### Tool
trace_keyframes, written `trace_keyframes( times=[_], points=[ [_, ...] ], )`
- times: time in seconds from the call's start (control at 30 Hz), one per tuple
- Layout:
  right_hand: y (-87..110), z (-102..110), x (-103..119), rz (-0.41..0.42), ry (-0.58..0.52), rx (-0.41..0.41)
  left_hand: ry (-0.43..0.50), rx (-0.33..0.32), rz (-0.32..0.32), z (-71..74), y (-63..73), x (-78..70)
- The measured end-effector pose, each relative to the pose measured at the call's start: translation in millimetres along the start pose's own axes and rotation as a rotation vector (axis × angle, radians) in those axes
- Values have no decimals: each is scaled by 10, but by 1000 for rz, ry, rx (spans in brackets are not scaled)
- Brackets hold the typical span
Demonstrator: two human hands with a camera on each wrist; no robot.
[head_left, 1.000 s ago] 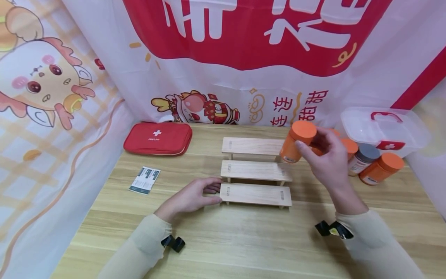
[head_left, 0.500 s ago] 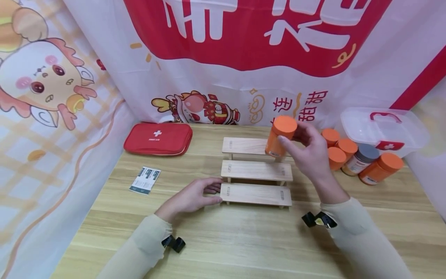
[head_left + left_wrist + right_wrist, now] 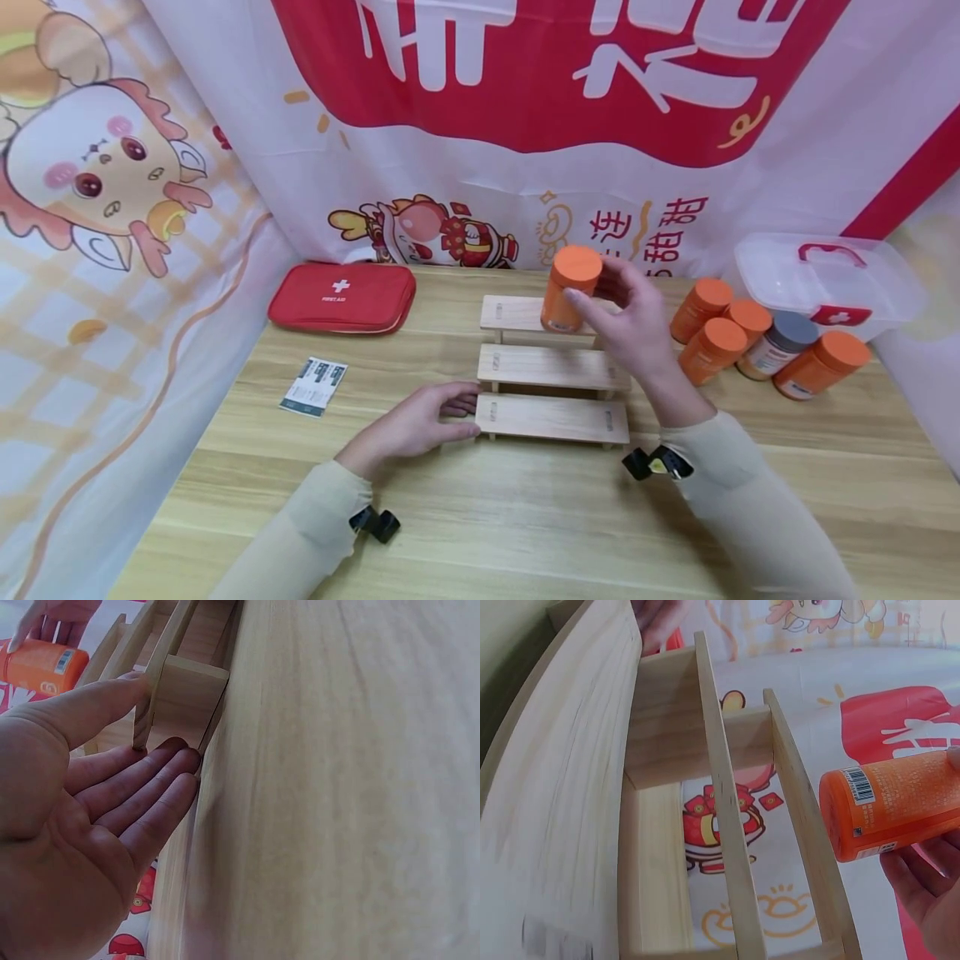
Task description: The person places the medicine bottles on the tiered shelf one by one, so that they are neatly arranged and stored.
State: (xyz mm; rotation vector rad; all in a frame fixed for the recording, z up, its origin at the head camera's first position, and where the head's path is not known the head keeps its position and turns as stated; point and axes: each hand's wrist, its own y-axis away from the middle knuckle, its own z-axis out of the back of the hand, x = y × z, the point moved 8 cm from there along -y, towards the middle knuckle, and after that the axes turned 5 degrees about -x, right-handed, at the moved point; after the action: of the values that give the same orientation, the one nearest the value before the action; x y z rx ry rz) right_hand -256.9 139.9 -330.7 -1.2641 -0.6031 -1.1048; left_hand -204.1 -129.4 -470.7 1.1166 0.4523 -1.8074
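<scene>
In the head view my right hand (image 3: 633,312) grips an orange bottle (image 3: 570,287) with an orange lid. The bottle is upright, over the top step of a three-tier wooden shelf (image 3: 551,417); in the right wrist view the bottle's base (image 3: 836,817) looks apart from the wood. My left hand (image 3: 420,421) is at the left end of the lowest step. The left wrist view shows its thumb and fingers (image 3: 154,795) nearly straight, touching the end of the shelf.
Right of the shelf stand several orange-lidded bottles (image 3: 712,350) and one grey-lidded bottle (image 3: 776,346). Behind them is a clear plastic box (image 3: 810,271) with a red handle. A red first-aid pouch (image 3: 341,297) and a printed card (image 3: 315,386) lie at left.
My right hand has carried the orange bottle leftward, from the right end of the shelf to over the top step. My left hand has stayed in place.
</scene>
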Motion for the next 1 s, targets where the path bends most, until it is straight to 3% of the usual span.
trace_keyframes(
  times=[0.7,1.0],
  points=[
    [-157,-432,70,-5,-55,95,-4,5,15,6,14,-14],
    [-169,-536,5,-50,-50,119,-13,3,18,7,7,-5]
  ],
)
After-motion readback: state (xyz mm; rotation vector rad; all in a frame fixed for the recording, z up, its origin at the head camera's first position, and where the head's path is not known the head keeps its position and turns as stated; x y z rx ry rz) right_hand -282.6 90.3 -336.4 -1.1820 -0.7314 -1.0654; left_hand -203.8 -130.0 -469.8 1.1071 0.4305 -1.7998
